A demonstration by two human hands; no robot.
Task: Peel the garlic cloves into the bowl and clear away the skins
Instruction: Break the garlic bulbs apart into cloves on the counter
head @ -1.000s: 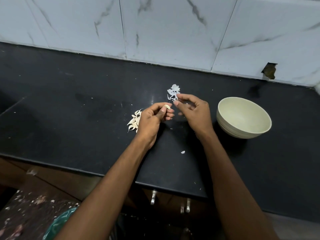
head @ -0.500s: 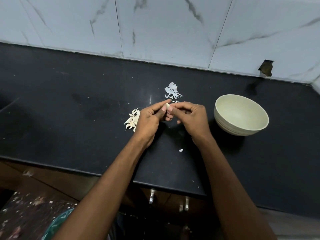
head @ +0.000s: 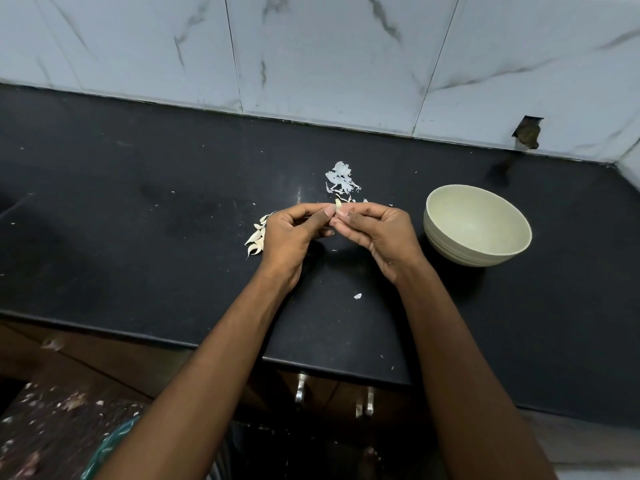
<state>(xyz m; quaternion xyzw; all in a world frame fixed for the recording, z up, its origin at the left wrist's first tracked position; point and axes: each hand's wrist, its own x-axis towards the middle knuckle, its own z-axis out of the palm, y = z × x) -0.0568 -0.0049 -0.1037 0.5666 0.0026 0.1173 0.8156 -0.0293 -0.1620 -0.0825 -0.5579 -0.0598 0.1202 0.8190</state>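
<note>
Here we pinch one clove (head: 338,204) between the fingertips of our left hand (head: 289,237) and right hand (head: 375,233), above the counter (head: 138,258). Unpeeled cloves (head: 257,239) lie just left of the left hand, skins (head: 341,180) lie beyond both hands, and the bowl (head: 477,225) stands near the right hand.

Both hands (head: 346,233) pinch one garlic clove (head: 338,203)

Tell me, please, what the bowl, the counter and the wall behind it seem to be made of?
Bowl: likely matte plastic or melamine, though ceramic is possible; pale cream-green, no glare, fine ridges round the outside.
Counter: polished dark stone, perhaps granite; black with a faint speckle and a small light reflection.
Wall: glossy marble-look tiles; white with grey veins and thin joint lines.
</note>
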